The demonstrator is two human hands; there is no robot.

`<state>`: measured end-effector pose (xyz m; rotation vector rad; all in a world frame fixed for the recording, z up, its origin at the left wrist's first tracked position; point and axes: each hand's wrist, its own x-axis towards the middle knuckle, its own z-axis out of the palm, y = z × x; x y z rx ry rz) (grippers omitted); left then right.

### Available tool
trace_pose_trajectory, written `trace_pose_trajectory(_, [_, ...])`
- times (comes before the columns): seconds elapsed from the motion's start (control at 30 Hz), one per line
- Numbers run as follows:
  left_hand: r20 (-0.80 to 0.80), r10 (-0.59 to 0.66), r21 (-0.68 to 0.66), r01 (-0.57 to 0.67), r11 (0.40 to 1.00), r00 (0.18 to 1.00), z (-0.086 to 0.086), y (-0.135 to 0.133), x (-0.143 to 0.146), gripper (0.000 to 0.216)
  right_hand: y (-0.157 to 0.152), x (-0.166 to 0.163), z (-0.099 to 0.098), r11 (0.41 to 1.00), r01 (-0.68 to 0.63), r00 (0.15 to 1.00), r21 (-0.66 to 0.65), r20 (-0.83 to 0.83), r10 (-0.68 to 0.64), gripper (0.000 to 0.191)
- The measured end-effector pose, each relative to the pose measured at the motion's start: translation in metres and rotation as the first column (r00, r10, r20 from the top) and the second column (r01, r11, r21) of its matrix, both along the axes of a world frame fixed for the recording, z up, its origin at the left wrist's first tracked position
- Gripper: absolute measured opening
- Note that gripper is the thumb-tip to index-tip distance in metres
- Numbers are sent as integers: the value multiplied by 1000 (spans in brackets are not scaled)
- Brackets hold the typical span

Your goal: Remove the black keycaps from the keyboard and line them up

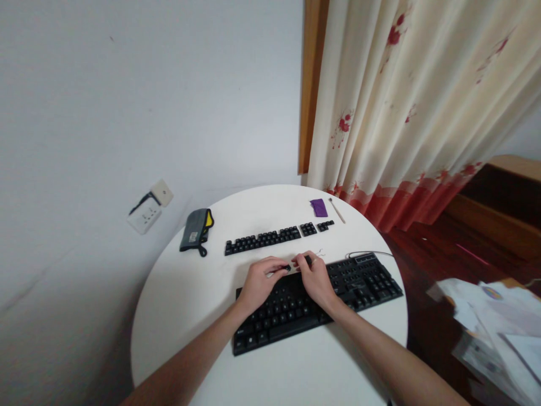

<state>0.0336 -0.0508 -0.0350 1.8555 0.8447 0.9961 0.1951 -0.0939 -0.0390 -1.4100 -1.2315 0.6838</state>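
Observation:
A black keyboard (291, 318) lies across the round white table, with my forearms reaching over it. My left hand (260, 285) is above the keyboard's far left edge, thumb and fingers pinched on a small black keycap (288, 268). Close beside it, my right hand (313, 280) is closed around a small black piece (308, 260), mostly covered by the fingers, so its kind is unclear. Beyond both hands, loose black keycaps stand in rows: a long group (262, 241), a small block (308, 229) and a short group (324, 225).
A grey pouch (195, 231) with yellow inside lies at the table's left. At the back right are a purple cloth (319, 207) and a thin brush (337, 211). The keyboard cable (369, 252) curls behind the keyboard. The wall is behind; a curtain (406, 113) hangs at right.

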Motion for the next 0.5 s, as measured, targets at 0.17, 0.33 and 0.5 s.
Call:
trace_pose_trajectory(0.17, [84,52,-231,-32,972,995,-3,7,-1,18,-2,7,6,966,-164,981,200,135,139,28])
trace_pose_trajectory(0.33, [164,54,-333,4,943,985,2,7,-3,29,-8,5,13,915,-359,907,184,301,295,21])
trace_pose_trajectory(0.5, [147,42,-346,12,938,988,12,4,-3,32,-6,11,16,944,-305,884,129,407,230,8])
